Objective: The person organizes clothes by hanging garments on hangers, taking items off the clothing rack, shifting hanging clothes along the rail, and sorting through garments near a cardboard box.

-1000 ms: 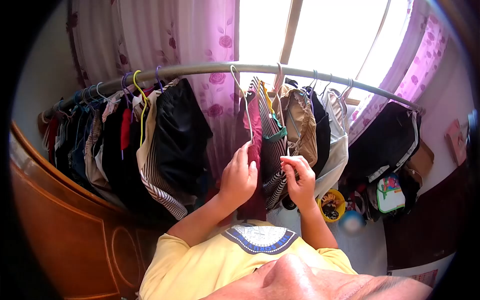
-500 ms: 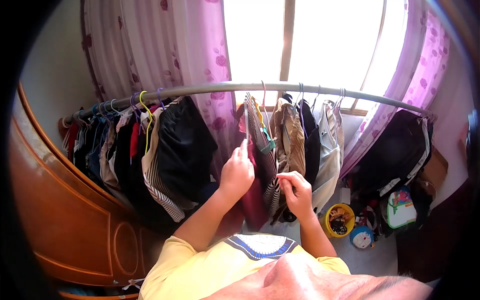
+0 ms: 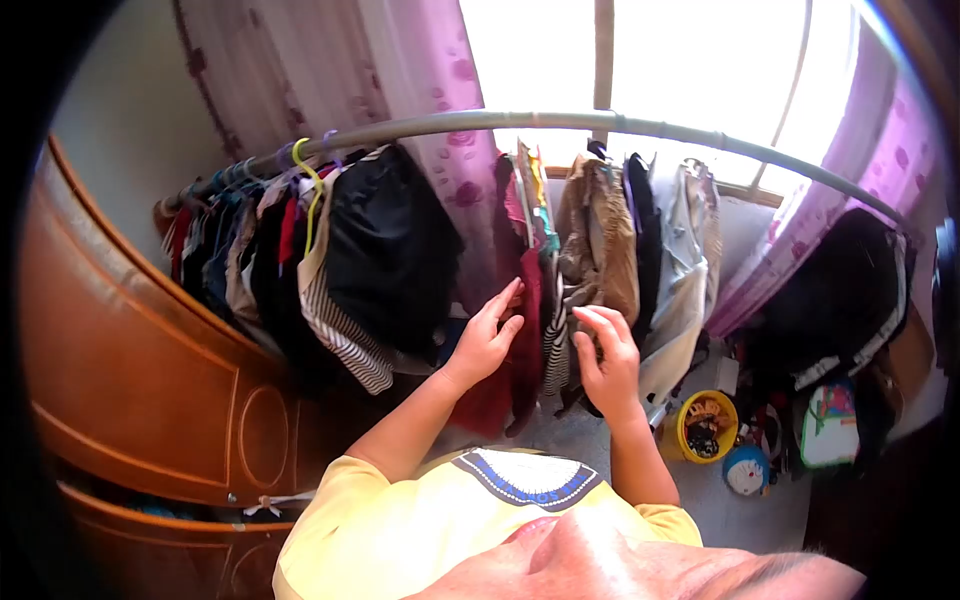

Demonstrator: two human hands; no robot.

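Observation:
My left hand (image 3: 487,342) is beside a maroon garment (image 3: 524,370) hanging from the metal rail (image 3: 430,125). Its fingers are stretched out and its thumb stands apart; its fingertips appear to touch or nearly touch the cloth. On the other side, my right hand (image 3: 610,362) is open with fingers spread, in front of a brown garment (image 3: 605,235). Between the two hands hangs a black-and-white striped garment (image 3: 554,350). Neither hand visibly grips anything.
Left on the rail hang a black garment (image 3: 392,245), a striped top (image 3: 345,340) and a yellow hanger (image 3: 310,215). A pale grey garment (image 3: 683,270) hangs rightward. A yellow bucket (image 3: 683,442) and blue round object (image 3: 747,470) stand on the floor. A wooden cabinet (image 3: 150,370) flanks me.
My left hand has come down from the hanger level to beside the maroon garment. My right hand's fingers have spread from a curled pose. The view has shifted slightly.

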